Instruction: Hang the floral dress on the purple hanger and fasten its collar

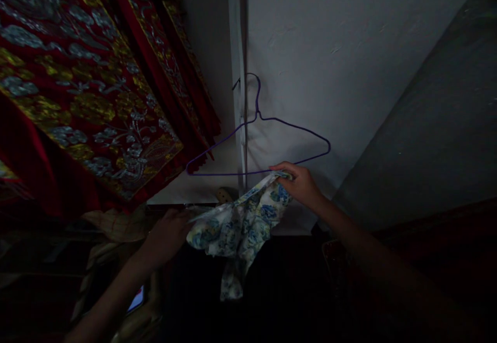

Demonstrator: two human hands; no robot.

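Observation:
A white garment with blue flowers (252, 218) is stretched by its top band between my two hands, and the rest of it hangs down in folds. My right hand (303, 183) pinches the band's right end, right at the lower bar of a purple wire hanger (289, 124). Whether the fingers touch that bar is hard to tell. Lower and to the left, my left hand (171, 231) is closed on the band's other end, its fingers dim in shadow. The hanger hangs by its hook at a pale upright strip on the wall.
Red cloth with gold and silver embroidery (97, 89) hangs at the upper left. Behind the hanger is a pale wall (330, 47). At the lower left, a lit phone screen (136, 298) shows by a wooden-looking frame (149, 301). The bottom of the view is very dark.

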